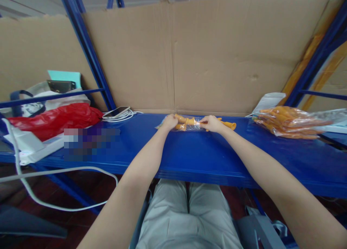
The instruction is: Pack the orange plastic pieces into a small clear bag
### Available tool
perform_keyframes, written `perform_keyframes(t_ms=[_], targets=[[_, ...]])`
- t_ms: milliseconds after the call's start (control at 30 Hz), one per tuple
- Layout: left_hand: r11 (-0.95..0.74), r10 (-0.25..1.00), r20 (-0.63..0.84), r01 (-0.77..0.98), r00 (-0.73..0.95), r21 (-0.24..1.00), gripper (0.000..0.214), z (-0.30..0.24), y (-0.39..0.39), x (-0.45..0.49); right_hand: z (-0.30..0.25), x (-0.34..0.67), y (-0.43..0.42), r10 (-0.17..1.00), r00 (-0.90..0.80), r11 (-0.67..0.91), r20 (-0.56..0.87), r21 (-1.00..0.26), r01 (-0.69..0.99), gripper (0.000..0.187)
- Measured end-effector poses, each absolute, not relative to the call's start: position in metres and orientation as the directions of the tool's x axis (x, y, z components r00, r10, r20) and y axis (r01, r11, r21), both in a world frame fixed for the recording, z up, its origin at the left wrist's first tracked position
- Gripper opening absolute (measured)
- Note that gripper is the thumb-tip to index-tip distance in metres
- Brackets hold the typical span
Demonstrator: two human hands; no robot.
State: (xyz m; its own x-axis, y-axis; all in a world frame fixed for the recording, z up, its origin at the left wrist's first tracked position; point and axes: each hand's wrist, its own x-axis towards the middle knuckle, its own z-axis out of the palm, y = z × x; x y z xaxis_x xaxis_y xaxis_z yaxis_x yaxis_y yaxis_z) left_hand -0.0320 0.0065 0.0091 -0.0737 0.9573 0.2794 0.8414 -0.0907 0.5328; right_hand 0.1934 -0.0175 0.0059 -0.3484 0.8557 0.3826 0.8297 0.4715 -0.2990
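Both my arms reach forward over a blue shelf point(195, 151). My left hand point(169, 122) and my right hand point(213, 123) are both closed on a small clear plastic bag point(189, 124) that holds orange tube-like parts. The bag lies on the shelf close to the cardboard back wall point(206, 57). An orange funnel-shaped end point(230, 125) sticks out past my right hand.
At the right lies a pile of bagged orange parts point(290, 122) beside a white pouch point(269, 101). To the left are a phone point(116, 112) on a coiled white cable point(121, 116), a red plastic bag point(54, 119) and a tote bag point(40, 97). Blue rack posts point(89, 53) stand on both sides.
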Motion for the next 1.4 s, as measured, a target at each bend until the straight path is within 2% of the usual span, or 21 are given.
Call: perform_keyframes(t_ms=[133,267,533,600,667,733,833,933,1033,1233,1400], targets=[[-0.101,0.968,0.247,0.851,-0.034,0.515,0.033,0.01,0.006,-0.031,0.005,0.202,-0.013,0.849,-0.372,0.514,0.374,-0.425,0.745,0.017],[-0.115,0.973,0.229,0.814,-0.023,0.57,0.032,0.009,0.008,-0.029,0.005,0.21,-0.012,0.881,-0.371,0.473,0.294,-0.533,0.702,0.02],[-0.237,0.965,0.247,0.676,0.083,0.698,0.027,0.01,0.008,-0.02,0.008,0.202,-0.018,0.919,-0.321,0.39,0.227,-0.408,0.826,0.015],[-0.268,0.956,0.278,0.679,0.098,0.683,0.027,0.01,0.008,-0.018,0.008,0.198,-0.018,0.92,-0.302,0.387,0.252,-0.453,0.803,0.017],[-0.286,0.948,0.299,0.694,0.107,0.661,0.026,0.011,0.007,-0.017,0.007,0.197,-0.016,0.915,-0.275,0.396,0.296,-0.527,0.752,0.025],[-0.275,0.948,0.305,0.72,0.091,0.638,0.027,0.011,0.006,-0.017,0.005,0.198,-0.013,0.907,-0.255,0.407,0.334,-0.546,0.732,0.033],[-0.158,0.961,0.276,0.785,-0.016,0.598,0.028,0.013,0.003,-0.019,0.002,0.203,-0.009,0.894,-0.242,0.395,0.377,-0.411,0.822,0.032],[-0.065,0.964,0.249,0.823,-0.095,0.565,0.029,0.016,0.0,-0.022,0.002,0.206,-0.009,0.917,-0.17,0.265,0.36,-0.233,0.935,0.026],[-0.065,0.966,0.245,0.836,-0.085,0.544,0.03,0.017,-0.001,-0.023,0.004,0.206,-0.013,0.959,-0.079,0.136,0.272,-0.198,0.971,0.021],[-0.085,0.967,0.247,0.83,-0.065,0.552,0.031,0.015,0.002,-0.024,0.006,0.203,-0.02,0.966,-0.112,0.194,0.234,-0.368,0.909,0.017],[-0.095,0.968,0.244,0.803,-0.065,0.589,0.031,0.012,0.007,-0.027,0.005,0.201,-0.023,0.987,0.021,0.083,0.157,-0.626,0.775,0.015]])
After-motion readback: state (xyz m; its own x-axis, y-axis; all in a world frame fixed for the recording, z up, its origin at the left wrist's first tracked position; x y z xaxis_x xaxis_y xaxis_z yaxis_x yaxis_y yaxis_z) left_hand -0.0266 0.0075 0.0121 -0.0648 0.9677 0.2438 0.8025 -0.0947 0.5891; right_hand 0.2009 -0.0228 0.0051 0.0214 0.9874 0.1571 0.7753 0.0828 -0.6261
